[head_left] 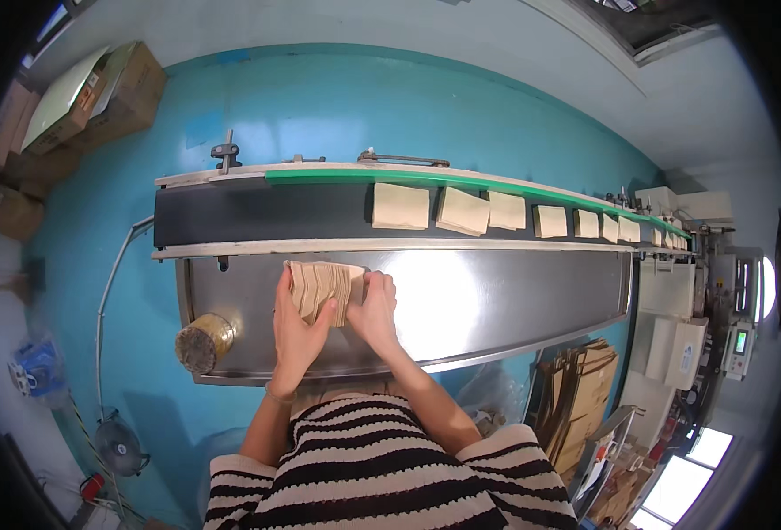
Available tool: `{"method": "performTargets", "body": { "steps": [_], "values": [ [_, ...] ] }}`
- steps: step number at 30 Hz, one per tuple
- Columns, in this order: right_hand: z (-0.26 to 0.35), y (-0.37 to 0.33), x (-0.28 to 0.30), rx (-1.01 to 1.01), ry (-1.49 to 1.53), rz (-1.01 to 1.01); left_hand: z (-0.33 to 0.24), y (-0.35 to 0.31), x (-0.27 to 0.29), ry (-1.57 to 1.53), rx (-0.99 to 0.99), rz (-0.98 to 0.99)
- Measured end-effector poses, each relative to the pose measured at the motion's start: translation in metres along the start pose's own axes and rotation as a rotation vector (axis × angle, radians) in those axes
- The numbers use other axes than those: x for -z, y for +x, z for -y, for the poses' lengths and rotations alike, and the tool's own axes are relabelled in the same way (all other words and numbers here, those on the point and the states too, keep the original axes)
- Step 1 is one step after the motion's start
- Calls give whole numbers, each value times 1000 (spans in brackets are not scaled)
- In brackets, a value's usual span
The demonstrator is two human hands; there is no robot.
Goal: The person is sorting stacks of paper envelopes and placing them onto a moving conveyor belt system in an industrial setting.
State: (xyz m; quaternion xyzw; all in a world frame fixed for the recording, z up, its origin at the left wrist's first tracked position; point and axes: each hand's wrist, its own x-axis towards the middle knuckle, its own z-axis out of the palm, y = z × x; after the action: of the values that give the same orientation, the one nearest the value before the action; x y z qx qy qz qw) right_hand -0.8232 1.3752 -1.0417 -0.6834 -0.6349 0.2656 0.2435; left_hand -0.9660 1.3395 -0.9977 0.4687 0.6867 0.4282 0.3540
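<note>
Both hands hold a thick stack of folded light-brown paper napkins (318,287) above the steel table. My left hand (300,334) is wrapped round its left side and lower edge, with the thumb on the front. At the stack's right edge, the fingers of my right hand (375,311) are bent and closed on it. Fanned, wavy folds show along the stack's face. Just beyond, a black conveyor belt (267,212) carries several similar pale napkin piles (400,207) in a row running to the right.
A yellowish roll or jar (205,343) lies at the left end of the steel table (514,300). A green guide rail (337,177) lines the belt's far side. Flattened cardboard (576,397) leans at the lower right; a fan (121,446) stands lower left. Cardboard boxes (121,97) fill the upper left.
</note>
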Motion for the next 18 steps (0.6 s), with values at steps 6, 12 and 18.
{"method": "performTargets", "body": {
  "steps": [6, 12, 18],
  "values": [
    [50, -3, 10, -217, 613, 168, 18, 6, 16, -174, 87, 11],
    [40, 8, -13, -267, 616, 381, 32, 13, 17, -49, 14, 11],
    [5, 30, -8, -459, 696, 454, 44, 19, 24, -189, 134, 21]
  ]
}}
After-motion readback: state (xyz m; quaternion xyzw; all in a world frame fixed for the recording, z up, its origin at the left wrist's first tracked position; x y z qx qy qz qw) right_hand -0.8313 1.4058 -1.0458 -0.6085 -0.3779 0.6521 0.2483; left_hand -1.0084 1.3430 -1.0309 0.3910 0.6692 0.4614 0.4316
